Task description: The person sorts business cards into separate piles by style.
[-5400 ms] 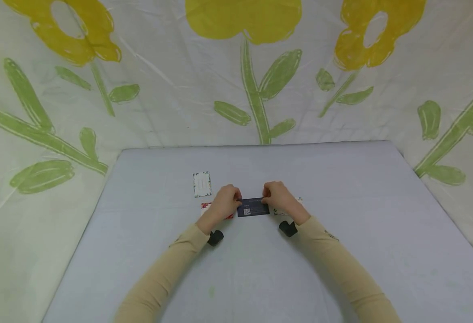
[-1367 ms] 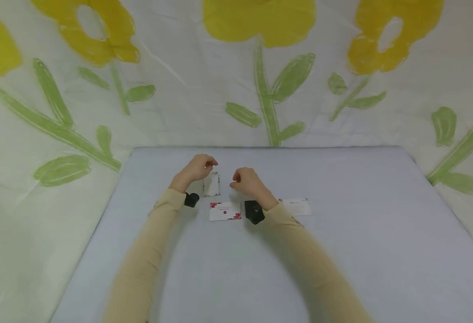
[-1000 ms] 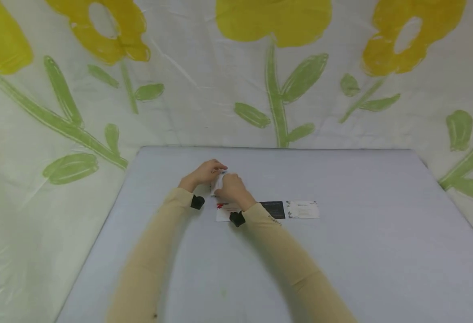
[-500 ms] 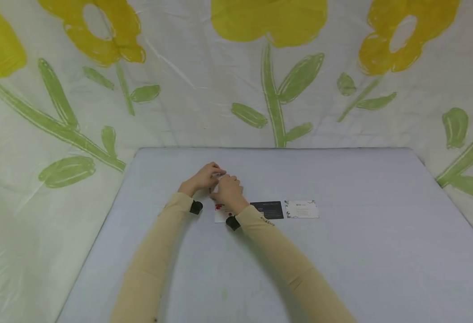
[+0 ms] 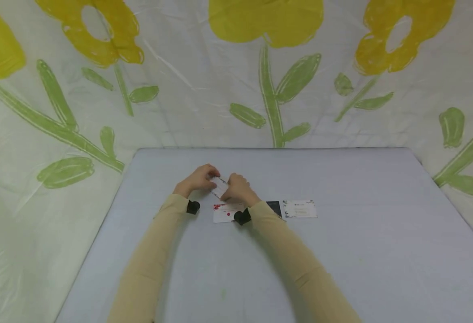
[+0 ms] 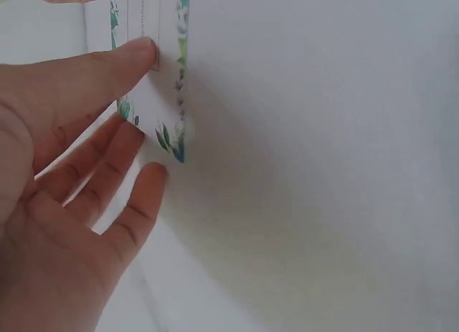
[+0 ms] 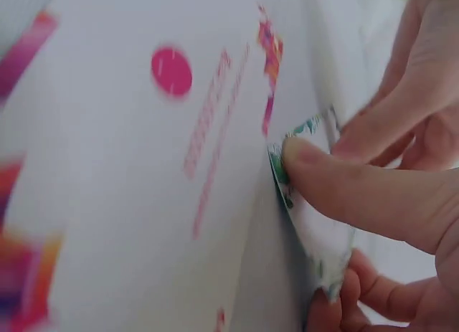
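Both hands hold a white card with a green leafy border (image 5: 219, 187), tilted above the table's left-middle part. My left hand (image 5: 200, 178) pinches its left side; in the left wrist view the thumb lies across the card's face (image 6: 150, 95), with fingers behind. From the other side, my right hand (image 5: 239, 187) grips it, thumb on one corner in the right wrist view and fingers behind the card (image 7: 319, 228). Just nearer lies a white card with red flowers and a red dot (image 5: 222, 215), partly covered by the right wrist's black camera (image 5: 242, 217).
To the right in the same row lie a dark card (image 5: 275, 207), half hidden by the right sleeve, and a white card with grey sprigs (image 5: 301, 209). The pale table (image 5: 361, 251) ends at a flower-painted sheet (image 5: 171, 112) behind.
Earlier both hands held the dark card, which now lies in the row. They moved left to the leafy-bordered card, took hold of it and turned it; lately the right hand shifted slightly right.
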`<action>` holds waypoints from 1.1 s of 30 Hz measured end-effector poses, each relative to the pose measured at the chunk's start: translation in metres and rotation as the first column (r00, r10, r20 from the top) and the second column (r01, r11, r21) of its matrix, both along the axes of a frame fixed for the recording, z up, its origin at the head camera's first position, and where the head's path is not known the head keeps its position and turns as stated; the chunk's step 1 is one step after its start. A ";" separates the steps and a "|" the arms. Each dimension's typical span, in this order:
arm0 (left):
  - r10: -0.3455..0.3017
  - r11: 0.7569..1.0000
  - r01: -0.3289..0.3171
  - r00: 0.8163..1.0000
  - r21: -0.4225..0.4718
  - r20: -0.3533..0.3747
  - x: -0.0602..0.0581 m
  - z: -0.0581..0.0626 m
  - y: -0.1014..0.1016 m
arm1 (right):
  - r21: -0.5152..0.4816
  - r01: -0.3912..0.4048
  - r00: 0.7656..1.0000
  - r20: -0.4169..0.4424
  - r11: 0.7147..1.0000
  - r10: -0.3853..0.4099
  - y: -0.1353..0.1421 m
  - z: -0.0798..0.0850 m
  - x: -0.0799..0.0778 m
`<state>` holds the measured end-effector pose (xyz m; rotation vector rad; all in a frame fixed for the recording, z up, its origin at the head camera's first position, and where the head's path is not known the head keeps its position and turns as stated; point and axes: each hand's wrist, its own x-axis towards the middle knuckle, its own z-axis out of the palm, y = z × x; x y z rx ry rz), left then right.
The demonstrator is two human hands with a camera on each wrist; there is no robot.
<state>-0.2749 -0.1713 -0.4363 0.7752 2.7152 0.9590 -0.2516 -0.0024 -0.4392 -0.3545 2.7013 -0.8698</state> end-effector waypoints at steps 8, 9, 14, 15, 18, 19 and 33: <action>0.177 0.978 -0.183 0.982 0.100 0.066 0.006 0.012 0.018 | -0.273 -0.007 0.995 -0.102 0.962 -0.021 0.038 0.000 -0.012; 0.192 0.973 -0.199 0.979 0.115 0.069 0.007 0.013 0.022 | -0.297 0.005 0.994 -0.107 0.955 -0.039 0.045 0.001 -0.013; 0.248 0.931 -0.267 0.963 0.250 0.104 0.016 0.015 0.054 | -0.416 0.102 0.992 -0.026 0.903 -0.124 0.086 0.010 -0.013; 0.256 0.920 -0.276 0.961 0.278 0.108 0.018 0.015 0.062 | -0.438 0.116 0.991 -0.006 0.892 -0.132 0.096 0.012 -0.012; 0.266 0.889 -0.287 0.958 0.357 0.108 0.026 0.015 0.090 | -0.469 0.150 0.988 0.030 0.870 -0.154 0.127 0.020 -0.007; 0.262 0.882 -0.284 0.959 0.376 0.111 0.029 0.015 0.101 | -0.472 0.160 0.986 0.040 0.867 -0.160 0.138 0.021 -0.005; 0.191 0.920 -0.209 0.978 0.332 0.088 0.063 0.006 0.193 | -0.346 0.254 0.966 0.133 0.903 -0.220 0.228 0.015 0.031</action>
